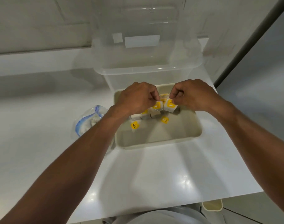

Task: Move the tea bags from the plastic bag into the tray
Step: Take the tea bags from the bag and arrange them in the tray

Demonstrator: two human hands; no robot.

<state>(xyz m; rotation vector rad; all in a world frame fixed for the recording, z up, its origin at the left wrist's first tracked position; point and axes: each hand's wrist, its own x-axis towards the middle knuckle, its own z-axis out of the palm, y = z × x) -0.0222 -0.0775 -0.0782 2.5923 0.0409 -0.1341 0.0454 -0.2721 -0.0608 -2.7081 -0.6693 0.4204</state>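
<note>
A beige tray (159,139) sits on the white counter. Several tea bags with yellow tags (134,125) lie in its far half. Both hands hover over the tray's far part. My left hand (136,98) pinches a yellow-tagged tea bag (157,105), and my right hand (193,94) pinches another tea bag (170,105) right beside it; the two bags touch. A clear plastic bag (88,122) with a blue zip edge lies left of the tray, partly hidden by my left forearm, with pale contents inside.
A large clear plastic bin (146,62) stands just behind the tray, against the wall. The white counter (154,178) ends close to my body and at the right, where a dark vertical frame (244,46) runs.
</note>
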